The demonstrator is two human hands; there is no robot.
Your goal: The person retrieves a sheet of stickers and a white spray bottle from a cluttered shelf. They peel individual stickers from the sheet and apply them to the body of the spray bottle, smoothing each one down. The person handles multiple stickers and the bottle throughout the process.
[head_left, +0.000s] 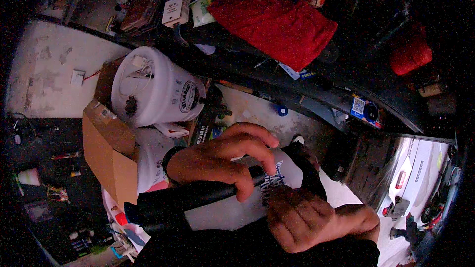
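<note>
A black tubular object lies slantwise in front of my body, wider toward its left end. My left hand, with a dark band at the wrist, curls over its narrow right end, thumb on the near side and fingers arched on the far side. Close beside that end is my right hand, closed with its knuckles up. Its fingertips are turned under, so whatever they pinch is hidden. Behind both hands shows my light grey shirt with dark lettering.
A white bucket with a coiled cable on top stands left, beside an open cardboard box. Across the far side runs a dark bench with a red cloth and a white box. A white vehicle shows at right.
</note>
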